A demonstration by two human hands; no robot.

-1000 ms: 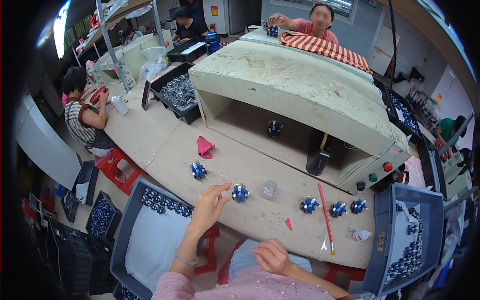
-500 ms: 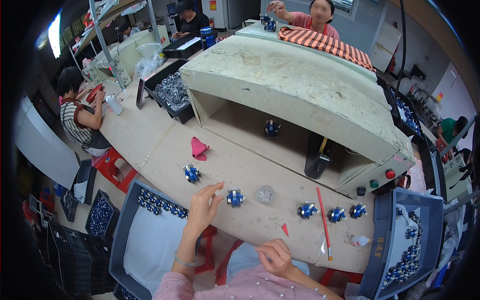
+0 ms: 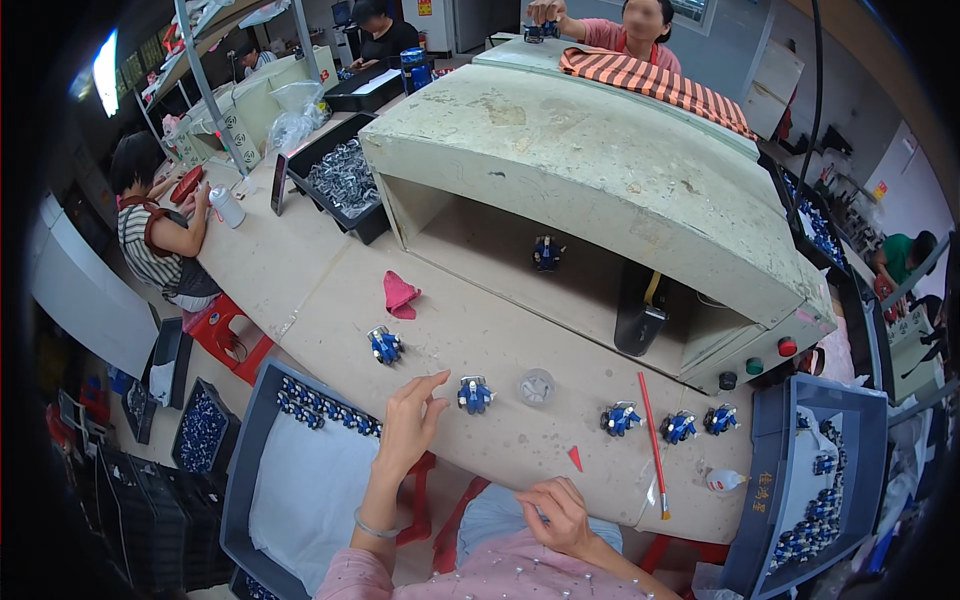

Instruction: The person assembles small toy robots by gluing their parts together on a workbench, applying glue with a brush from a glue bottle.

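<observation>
Raised over the table's near edge, my left hand (image 3: 410,418) has its thumb and forefinger apart, with nothing between them. Just right of its fingertips stands a small blue-and-white toy figure with black parts (image 3: 475,394), not touched. My right hand (image 3: 556,512) hovers by my lap, its fingers loosely curled and no object visible in it. A small clear cup (image 3: 537,386) stands right of the nearest figure. Another toy figure (image 3: 384,345) sits farther left, and three more (image 3: 622,418) are at the right, around a red-handled brush (image 3: 652,440).
A pale box-shaped machine (image 3: 600,165) spans the far side, a toy figure (image 3: 546,254) inside. Grey trays of figures stand left (image 3: 262,470) and right (image 3: 757,490). A pink cloth (image 3: 401,295), a small bottle (image 3: 724,480) and a red scrap (image 3: 575,458) lie about. Co-workers sit beyond.
The view has shifted slightly. My hands keep nearly the same pose. Across the machine, a co-worker's raised hand has come down onto the toy figures on top.
</observation>
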